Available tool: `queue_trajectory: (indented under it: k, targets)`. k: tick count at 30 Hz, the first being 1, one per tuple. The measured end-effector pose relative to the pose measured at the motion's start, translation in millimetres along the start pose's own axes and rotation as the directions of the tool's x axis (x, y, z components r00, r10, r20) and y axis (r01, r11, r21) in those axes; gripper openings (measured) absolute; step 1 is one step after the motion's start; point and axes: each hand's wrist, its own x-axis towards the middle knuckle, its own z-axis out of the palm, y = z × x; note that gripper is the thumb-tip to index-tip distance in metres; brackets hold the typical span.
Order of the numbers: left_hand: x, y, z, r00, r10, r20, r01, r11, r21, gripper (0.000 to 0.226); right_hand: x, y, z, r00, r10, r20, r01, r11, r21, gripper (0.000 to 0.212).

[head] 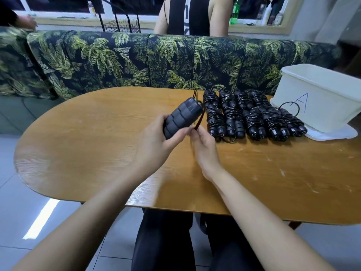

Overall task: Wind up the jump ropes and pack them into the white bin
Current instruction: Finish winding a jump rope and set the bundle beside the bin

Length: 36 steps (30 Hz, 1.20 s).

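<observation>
Your left hand (154, 137) gripped a pair of dark handles (180, 119) above the wooden table (88, 145), while your right hand (203, 145) pinched their cord (199, 122). Wound jump ropes (252, 116) lay in rows beside the white bin (320, 100), which stood at the table's right end before a leaf-patterned sofa (136, 59).

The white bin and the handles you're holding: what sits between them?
Head view: wound jump ropes in two rows on the table, between handles and white bin.
</observation>
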Motion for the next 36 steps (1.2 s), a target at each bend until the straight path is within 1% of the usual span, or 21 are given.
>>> queue_trajectory:
  k: [2, 6, 8, 9, 10, 11, 12, 13, 14, 15, 17, 18, 19, 20, 21, 23, 24, 28, 33, 34, 36]
  targets:
    - [3, 7, 6, 0.999, -0.024, 0.045, 0.031, 0.984, -0.174, 0.050, -5, 2, 4, 1.000, -0.002, -0.008, 0.002, 1.000, -0.003, 0.023]
    - [5, 15, 15, 0.975, -0.027, 0.219, 0.113, 0.915, -0.388, 0.041, -10, 5, -2, 0.999, -0.035, 0.001, 0.035, 0.998, -0.046, 0.027]
    - [4, 12, 15, 0.961, -0.029, 0.276, 0.150, 0.891, -0.428, 0.034, -9, 5, -10, 0.996, -0.051, 0.078, 0.060, 0.991, -0.119, 0.031]
    - [4, 10, 13, 0.964, -0.021, 0.263, 0.135, 0.894, -0.426, 0.032, -8, 5, -18, 0.991, -0.053, 0.126, 0.075, 0.982, -0.173, 0.032]
    - [6, 6, 9, 0.976, -0.014, 0.215, 0.097, 0.920, -0.380, 0.034, -7, 6, -27, 0.984, -0.057, 0.168, 0.096, 0.967, -0.236, 0.031]
    - [9, 1, 3, 0.989, 0.013, 0.144, 0.026, 0.964, -0.264, 0.042, -5, 8, -39, 0.978, -0.053, 0.203, 0.114, 0.947, -0.301, 0.030]
    - [12, -6, -4, 0.994, 0.058, 0.097, -0.050, 0.995, -0.081, 0.051, -3, 10, -52, 0.972, -0.034, 0.232, 0.121, 0.920, -0.372, 0.028]
    - [15, -13, -11, 0.990, 0.106, 0.089, -0.117, 0.984, 0.131, 0.057, -1, 10, -67, 0.967, 0.002, 0.253, 0.115, 0.886, -0.448, 0.026]
    - [18, -19, -17, 0.983, 0.142, 0.115, -0.172, 0.932, 0.319, 0.060, 0, 9, -81, 0.966, 0.053, 0.255, 0.092, 0.847, -0.524, 0.031]
    - [19, -24, -19, 0.971, 0.183, 0.154, -0.234, 0.862, 0.451, 0.062, 0, 5, -92, 0.965, 0.110, 0.236, 0.050, 0.810, -0.584, 0.050]
    - [19, -29, -16, 0.924, 0.291, 0.248, -0.382, 0.726, 0.572, 0.069, 0, -7, -104, 0.963, 0.182, 0.199, -0.024, 0.794, -0.608, 0.091]
    - [18, -30, -11, 0.898, 0.331, 0.290, -0.440, 0.671, 0.597, 0.073, 1, -15, -102, 0.962, 0.171, 0.214, -0.009, 0.799, -0.601, 0.102]
    - [17, -30, -6, 0.879, 0.356, 0.316, -0.476, 0.633, 0.611, 0.074, 3, -20, -100, 0.954, 0.165, 0.252, 0.020, 0.800, -0.599, 0.106]
    - [17, -30, -1, 0.869, 0.367, 0.332, -0.494, 0.605, 0.624, 0.075, 6, -23, -99, 0.939, 0.171, 0.299, 0.046, 0.797, -0.602, 0.102]
    - [16, -29, 2, 0.864, 0.368, 0.344, -0.502, 0.582, 0.639, 0.076, 7, -24, -98, 0.919, 0.195, 0.343, 0.062, 0.788, -0.613, 0.088]
    - [13, -29, 8, 0.863, 0.369, 0.345, -0.502, 0.552, 0.666, 0.074, 8, -25, -96, 0.906, 0.207, 0.369, 0.082, 0.771, -0.632, 0.035]
    - [10, -29, 11, 0.870, 0.368, 0.329, -0.489, 0.559, 0.670, 0.072, 8, -26, -95, 0.924, 0.180, 0.337, 0.082, 0.767, -0.636, 0.018]
    - [1, -26, 24, 0.937, 0.285, 0.203, -0.345, 0.649, 0.678, 0.067, 3, -30, -84, 0.967, 0.121, 0.222, 0.058, 0.748, -0.661, 0.030]
    - [-2, -24, 24, 0.969, 0.228, 0.099, -0.231, 0.680, 0.696, 0.066, 7, -39, -79, 0.976, 0.087, 0.198, 0.112, 0.581, -0.807, 0.029]
    - [0, -24, 20, 0.970, 0.229, 0.080, -0.219, 0.685, 0.694, 0.066, 10, -42, -80, 0.970, 0.092, 0.225, 0.132, 0.578, -0.805, 0.028]
    - [7, -23, 8, 0.965, 0.259, 0.037, -0.211, 0.690, 0.692, 0.068, 15, -53, -80, 0.952, 0.096, 0.290, 0.160, 0.651, -0.742, 0.025]
